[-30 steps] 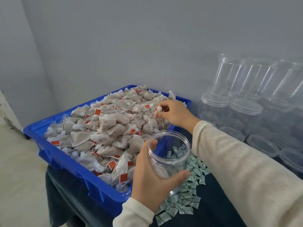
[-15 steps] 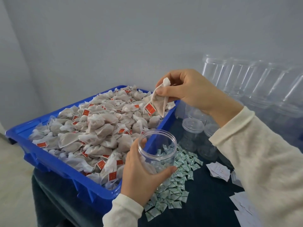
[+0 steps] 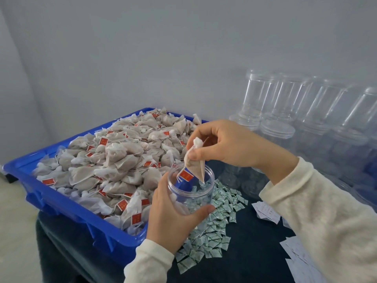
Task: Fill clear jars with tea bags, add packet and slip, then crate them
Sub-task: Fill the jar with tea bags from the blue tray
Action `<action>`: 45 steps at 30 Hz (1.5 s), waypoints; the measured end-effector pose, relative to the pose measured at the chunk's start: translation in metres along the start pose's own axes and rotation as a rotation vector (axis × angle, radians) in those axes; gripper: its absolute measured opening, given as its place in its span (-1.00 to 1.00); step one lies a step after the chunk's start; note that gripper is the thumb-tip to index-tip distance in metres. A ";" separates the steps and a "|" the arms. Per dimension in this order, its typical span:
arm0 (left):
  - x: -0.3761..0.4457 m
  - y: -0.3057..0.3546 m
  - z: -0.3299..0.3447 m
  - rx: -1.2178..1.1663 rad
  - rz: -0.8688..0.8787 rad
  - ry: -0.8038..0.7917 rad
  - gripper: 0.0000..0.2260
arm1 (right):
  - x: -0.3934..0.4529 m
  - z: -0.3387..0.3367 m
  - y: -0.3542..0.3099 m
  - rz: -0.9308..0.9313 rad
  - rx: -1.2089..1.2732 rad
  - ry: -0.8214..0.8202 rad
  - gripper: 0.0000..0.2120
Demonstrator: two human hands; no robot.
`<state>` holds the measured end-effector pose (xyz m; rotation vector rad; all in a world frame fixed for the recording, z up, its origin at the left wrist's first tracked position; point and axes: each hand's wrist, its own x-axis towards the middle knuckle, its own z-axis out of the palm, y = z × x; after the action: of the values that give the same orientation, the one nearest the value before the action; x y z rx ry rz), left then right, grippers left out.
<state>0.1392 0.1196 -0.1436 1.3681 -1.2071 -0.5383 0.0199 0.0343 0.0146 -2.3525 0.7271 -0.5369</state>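
We logged: left hand point(image 3: 173, 217) gripped the open jar point(image 3: 191, 186); right hand point(image 3: 226, 144) pinched a tea bag point(image 3: 195, 166) above it, tip inside the mouth. Blue tray point(image 3: 61, 203) of bags sat left of both hands; packets point(image 3: 212, 227) under them.

I have only one view, from the camera on the person's head. It looks forward and down over both sleeves at the counter point(image 3: 255, 242), close enough that the forearms fill the lower right. The blue tray point(image 3: 61, 203) sits left of centre, stacked jars point(image 3: 289, 103) far right, and the grey wall point(image 3: 142, 58) takes the upper half.
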 end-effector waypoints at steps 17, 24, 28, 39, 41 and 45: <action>0.000 -0.003 0.002 -0.072 0.044 0.011 -0.15 | 0.004 0.013 0.017 0.024 -0.077 -0.072 -0.91; 0.000 -0.003 0.001 0.003 0.059 0.026 -0.11 | 0.052 0.014 0.053 0.133 -0.102 0.086 -0.90; 0.001 -0.002 0.001 0.001 0.076 0.037 -0.18 | 0.089 0.037 0.085 0.233 -0.150 0.053 -0.79; 0.003 -0.005 0.000 -0.039 0.066 0.047 -0.16 | 0.131 0.090 0.115 0.265 -0.408 -0.130 -0.66; 0.003 -0.004 0.000 -0.031 0.070 0.048 -0.16 | 0.132 0.093 0.116 0.242 -0.444 -0.082 -0.74; 0.003 -0.004 0.000 -0.022 0.079 0.045 -0.18 | 0.126 0.091 0.115 0.228 -0.397 -0.032 -0.77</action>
<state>0.1418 0.1165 -0.1461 1.3022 -1.2101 -0.4621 0.1231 -0.0798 -0.1033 -2.5789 1.1577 -0.2724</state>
